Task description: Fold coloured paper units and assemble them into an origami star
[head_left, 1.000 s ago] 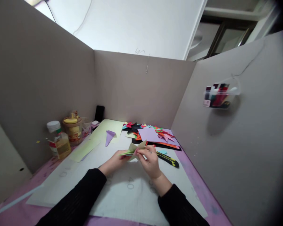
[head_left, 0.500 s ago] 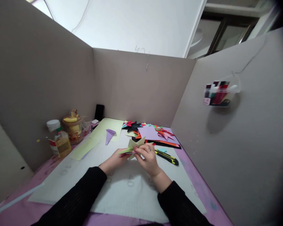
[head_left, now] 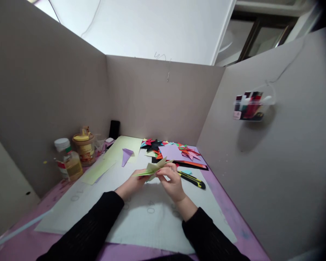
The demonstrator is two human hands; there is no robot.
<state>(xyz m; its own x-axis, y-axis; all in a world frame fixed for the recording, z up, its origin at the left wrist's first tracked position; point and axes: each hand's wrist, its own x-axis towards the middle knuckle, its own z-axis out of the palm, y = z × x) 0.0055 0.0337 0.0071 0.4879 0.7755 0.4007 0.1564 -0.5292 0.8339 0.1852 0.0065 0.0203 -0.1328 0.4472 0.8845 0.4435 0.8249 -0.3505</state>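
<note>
Between my hands, above the white sheet (head_left: pixel 149 228), is a pale yellow-green folded paper star (head_left: pixel 153 168) with several points. My left hand (head_left: pixel 132 184) grips its left side from below, the fingertips partly hidden by the paper. On the right edge of the star, my right hand (head_left: pixel 171 181) pinches with thumb and forefinger. A black and yellow utility knife (head_left: pixel 192 180) lies just right of my right hand. Beyond my left hand rests a folded purple paper piece (head_left: pixel 127 156).
Colourful folded paper stars (head_left: pixel 153 145) and a lilac sheet (head_left: pixel 171 153) are heaped at the back. At left stand a bottle (head_left: pixel 70 165), a lidded tub (head_left: pixel 84 150) and a black phone (head_left: pixel 114 129). Grey panels (head_left: pixel 163 98) enclose the table; a clear holder (head_left: pixel 251 105) hangs right.
The paper star has tilted flatter, its points turned a little. My right hand has shifted slightly right along its edge, and its fingers have moved.
</note>
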